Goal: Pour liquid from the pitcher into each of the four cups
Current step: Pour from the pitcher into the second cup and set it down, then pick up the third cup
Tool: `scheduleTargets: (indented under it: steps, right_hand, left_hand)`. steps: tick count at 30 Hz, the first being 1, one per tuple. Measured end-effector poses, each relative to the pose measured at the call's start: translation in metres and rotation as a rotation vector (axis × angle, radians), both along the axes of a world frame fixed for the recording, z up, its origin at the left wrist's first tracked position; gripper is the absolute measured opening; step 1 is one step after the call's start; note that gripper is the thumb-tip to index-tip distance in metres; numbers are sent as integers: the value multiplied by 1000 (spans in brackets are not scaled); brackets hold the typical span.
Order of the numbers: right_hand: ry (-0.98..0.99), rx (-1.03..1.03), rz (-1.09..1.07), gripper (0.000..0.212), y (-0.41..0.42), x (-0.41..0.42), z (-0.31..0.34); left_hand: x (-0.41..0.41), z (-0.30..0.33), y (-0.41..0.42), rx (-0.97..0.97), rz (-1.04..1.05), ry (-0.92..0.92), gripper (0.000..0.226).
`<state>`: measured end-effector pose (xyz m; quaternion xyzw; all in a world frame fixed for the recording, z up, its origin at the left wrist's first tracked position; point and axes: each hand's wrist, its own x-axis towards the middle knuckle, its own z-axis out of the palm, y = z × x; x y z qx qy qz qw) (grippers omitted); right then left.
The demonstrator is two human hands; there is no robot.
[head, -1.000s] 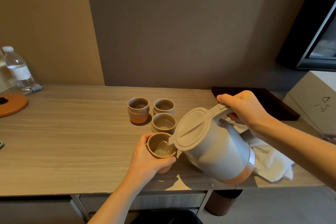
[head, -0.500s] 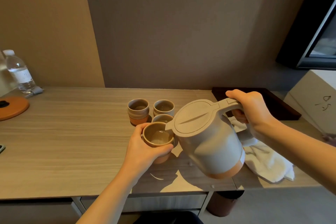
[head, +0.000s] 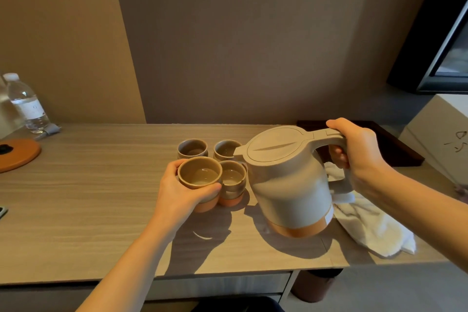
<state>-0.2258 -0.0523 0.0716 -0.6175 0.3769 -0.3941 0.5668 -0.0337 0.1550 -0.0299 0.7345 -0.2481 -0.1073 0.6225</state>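
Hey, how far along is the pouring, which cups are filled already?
Done: the held cup and the front right cup show liquid. In hand: the left hand grips the held cup, the right hand holds the pitcher nearly upright. Left: the two back cups; their fill cannot be told.

Four small cups stand in a cluster on one wooden table: a held cup, a near right cup, a far left cup and a far right cup. There is one pitcher, one white cloth, one water bottle, one round orange board and one dark tray. Two hands show, the left hand and the right hand. One white box, perhaps cardboard, sits at the right edge.
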Motion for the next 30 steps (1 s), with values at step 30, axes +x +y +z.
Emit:
scheduleTargets:
  steps: [30]
  right_hand:
    - [63, -57, -33, 34, -16, 14, -19]
  left_hand:
    - [49, -46, -20, 125, 140, 15, 87]
